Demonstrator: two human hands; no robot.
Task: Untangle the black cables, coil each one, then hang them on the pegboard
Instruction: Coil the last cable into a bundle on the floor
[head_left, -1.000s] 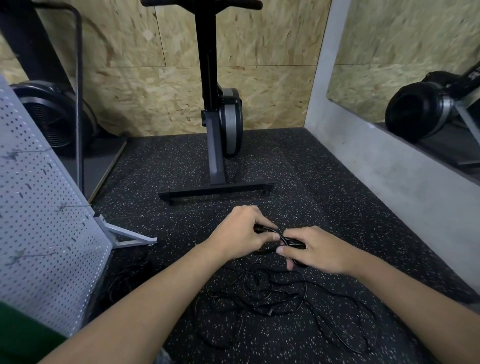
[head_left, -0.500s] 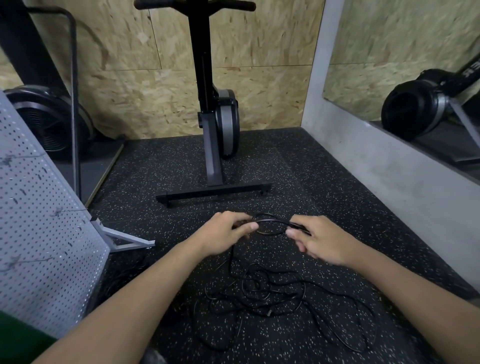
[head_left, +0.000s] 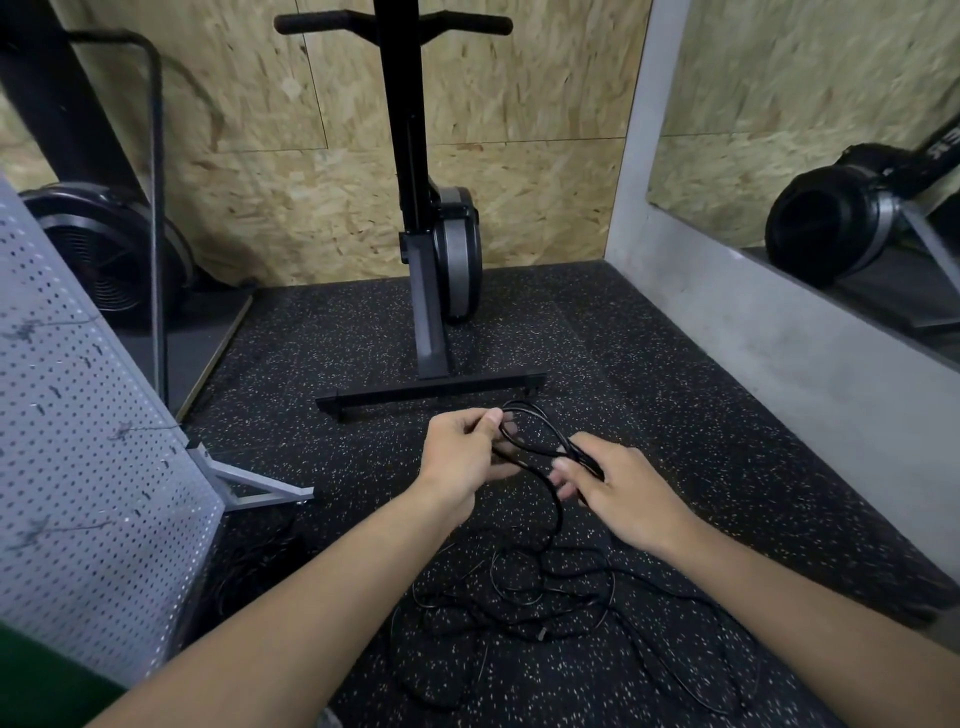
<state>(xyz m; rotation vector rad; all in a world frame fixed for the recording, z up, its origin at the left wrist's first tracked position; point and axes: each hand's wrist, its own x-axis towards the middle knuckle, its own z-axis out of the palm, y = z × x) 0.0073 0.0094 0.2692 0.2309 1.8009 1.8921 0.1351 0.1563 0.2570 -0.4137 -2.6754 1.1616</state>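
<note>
Black cable loop (head_left: 543, 418) pinched by left hand (head_left: 460, 452) and right hand (head_left: 623, 488).

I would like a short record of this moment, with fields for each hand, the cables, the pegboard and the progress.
left hand: pinches one end of a raised cable loop
right hand: holds the loop's other end
remaining cables: tangled on the floor, below the hands
pegboard: stands at the left; no cable visibly hung
progress: one loop formed, nothing hung
</note>
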